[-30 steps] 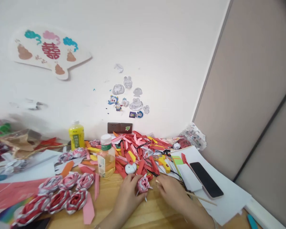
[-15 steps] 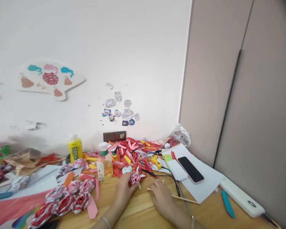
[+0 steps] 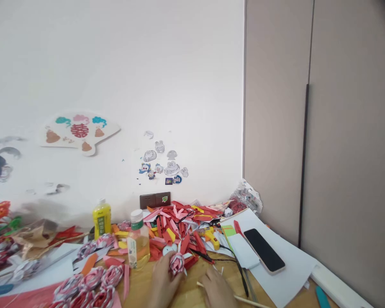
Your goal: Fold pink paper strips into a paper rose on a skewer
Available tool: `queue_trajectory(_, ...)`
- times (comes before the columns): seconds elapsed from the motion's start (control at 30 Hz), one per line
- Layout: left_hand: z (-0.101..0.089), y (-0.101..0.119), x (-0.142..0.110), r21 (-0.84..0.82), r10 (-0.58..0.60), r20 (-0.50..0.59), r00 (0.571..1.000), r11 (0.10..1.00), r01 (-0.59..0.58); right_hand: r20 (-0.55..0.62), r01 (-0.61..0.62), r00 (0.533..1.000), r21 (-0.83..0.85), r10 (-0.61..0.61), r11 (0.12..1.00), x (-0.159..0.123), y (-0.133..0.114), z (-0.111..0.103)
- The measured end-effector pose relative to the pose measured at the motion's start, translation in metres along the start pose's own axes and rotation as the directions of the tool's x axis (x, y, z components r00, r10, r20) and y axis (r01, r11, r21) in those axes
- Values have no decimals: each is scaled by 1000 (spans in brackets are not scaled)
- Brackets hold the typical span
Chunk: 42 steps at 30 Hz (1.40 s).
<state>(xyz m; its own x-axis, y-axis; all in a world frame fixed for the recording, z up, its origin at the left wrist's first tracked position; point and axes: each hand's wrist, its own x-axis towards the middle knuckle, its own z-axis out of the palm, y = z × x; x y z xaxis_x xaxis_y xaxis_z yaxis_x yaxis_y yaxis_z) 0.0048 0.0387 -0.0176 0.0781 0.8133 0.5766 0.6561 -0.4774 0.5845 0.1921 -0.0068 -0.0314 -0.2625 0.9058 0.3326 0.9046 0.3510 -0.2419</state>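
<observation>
Folded red, pink and yellow paper strips (image 3: pixel 170 235) heap along the back edge of the wooden table (image 3: pixel 190 296), a yellow bottle (image 3: pixel 102 221) to their left. Toward the left edge lie striped paper roses (image 3: pixel 93 279) and a pink sheet (image 3: pixel 27 297); toward the right edge, white paper (image 3: pixel 288 278) lies beside a long white bar (image 3: pixel 338 284).

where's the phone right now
In the head view, the phone lies low on the right, on the large white sheet. It is just right of the small white papers, ahead and to the right of the right hand.
</observation>
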Motion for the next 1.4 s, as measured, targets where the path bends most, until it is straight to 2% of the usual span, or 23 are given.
queue_trajectory(0.1, 1, -5, 2, 6, -62, -26, 998, 998, 62, 47, -9, 999, 3, 9, 1000, 0, -2, -3)
queue_trajectory(0.27, -2, -6, 2, -8, -125, -45, 991, 992, 124, 42, -24, 999, 75, 21, 997, 0, -4, -4)
queue_trajectory(0.47, -10, 0, -5, 0, -101, -3, 995, 995, 101, -119, 57, 993, 317, -20, 947, 2, -9, 5)
queue_trajectory(0.57, -13, 4, -7, -16, -93, -1, 996, 996, 93, -160, 98, 986, 374, -40, 922, 1, -17, 2)
queue_trajectory(0.63, -14, 8, -8, -41, -72, 50, 996, 996, 74, -218, 174, 972, 408, -89, 897, 1, -23, -1)
queue_trajectory(0.73, -16, 16, -9, 52, -75, 29, 997, 996, 74, -307, 288, 938, 429, -161, 856, -1, -30, -5)
queue_trajectory(0.8, -17, 23, -12, 148, -48, 10, 999, 988, 46, -346, 285, 928, 418, -139, 863, -2, -31, -7)
queue_trajectory(0.9, -16, 31, -16, 194, 19, 35, 999, 981, -26, -395, 239, 916, 405, -67, 882, -3, -31, -11)
queue_trajectory(1.03, -10, 36, -19, 167, 103, 109, 989, 979, -120, -383, 225, 923, 452, -40, 863, -3, -29, -16)
queue_trajectory(1.2, -8, 34, -16, 46, 132, 172, 976, 989, -141, -304, 162, 952, 602, 37, 782, 2, -23, -16)
queue_trajectory(1.33, -9, 31, -13, -138, 121, 260, 958, 987, -87, -208, 93, 972, 765, 108, 637, 7, -12, -14)
queue_trajectory(1.4, -7, 29, -13, -197, 102, 272, 957, 979, -48, -157, 86, 984, 829, 81, 553, 8, -7, -14)
